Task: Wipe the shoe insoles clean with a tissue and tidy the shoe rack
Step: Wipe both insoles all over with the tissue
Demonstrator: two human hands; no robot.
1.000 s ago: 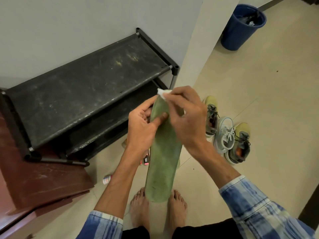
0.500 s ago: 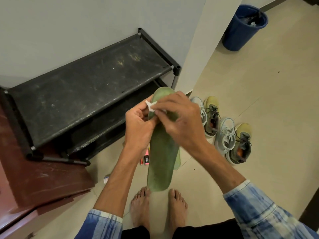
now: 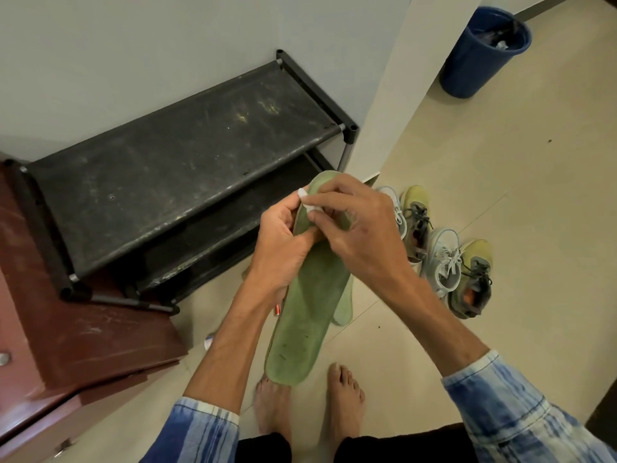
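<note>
A long green insole [image 3: 305, 315] hangs upright in front of me, toe end up. My left hand [image 3: 283, 242] grips its left edge near the top, thumb across the face. My right hand [image 3: 354, 225] pinches a small white tissue [image 3: 309, 203] and presses it on the upper part of the insole. A second green insole [image 3: 344, 309] shows behind the first one, mostly hidden. The black two-tier shoe rack [image 3: 187, 168] stands against the wall to the left; its dusty top shelf has nothing on it.
Two pairs of sneakers [image 3: 444, 252] sit on the tiled floor at the right. A blue bin [image 3: 480, 55] stands at the far right by a pillar. A reddish wooden cabinet [image 3: 76, 335] is at lower left. Small items lie on the floor under my left arm. My bare feet are below.
My right hand with the tissue has slid from the insole's top tip down onto its upper face. The insole has tilted slightly and my left hand keeps its grip.
</note>
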